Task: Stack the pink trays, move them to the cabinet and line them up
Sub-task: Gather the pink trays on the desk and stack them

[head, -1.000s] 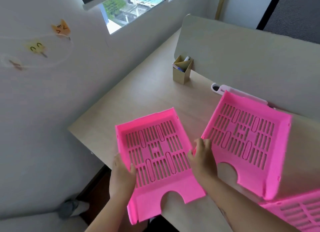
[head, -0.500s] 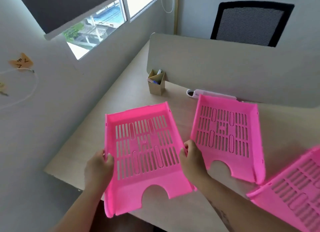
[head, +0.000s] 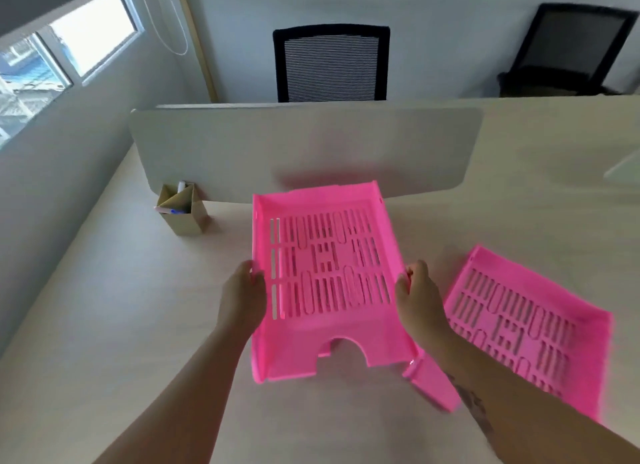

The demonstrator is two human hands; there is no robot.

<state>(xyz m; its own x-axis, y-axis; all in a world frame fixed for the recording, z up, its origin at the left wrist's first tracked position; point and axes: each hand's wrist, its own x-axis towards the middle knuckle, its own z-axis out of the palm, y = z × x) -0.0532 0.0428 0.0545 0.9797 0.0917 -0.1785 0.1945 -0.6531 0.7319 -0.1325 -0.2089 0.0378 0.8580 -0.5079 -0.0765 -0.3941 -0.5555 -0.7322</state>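
I hold a pink slotted tray (head: 325,266) by its two long sides, just above the pale desk (head: 121,325). My left hand (head: 242,297) grips its left wall and my right hand (head: 419,297) grips its right wall. A second pink tray lies under it, mostly hidden; only its near right corner (head: 433,387) sticks out, and pink shows through the front notch. A third pink tray (head: 526,328) lies flat on the desk to the right, turned at an angle. No cabinet is in view.
A grey divider panel (head: 277,145) stands across the desk right behind the trays. A cardboard pen holder (head: 183,210) sits at its left end. Two black mesh chairs (head: 330,65) (head: 568,51) stand beyond it. A wall with a window (head: 52,58) runs along the left.
Both hands have carried the held tray to the right, from the desk's left edge to above the second tray. The view has swung right with it.
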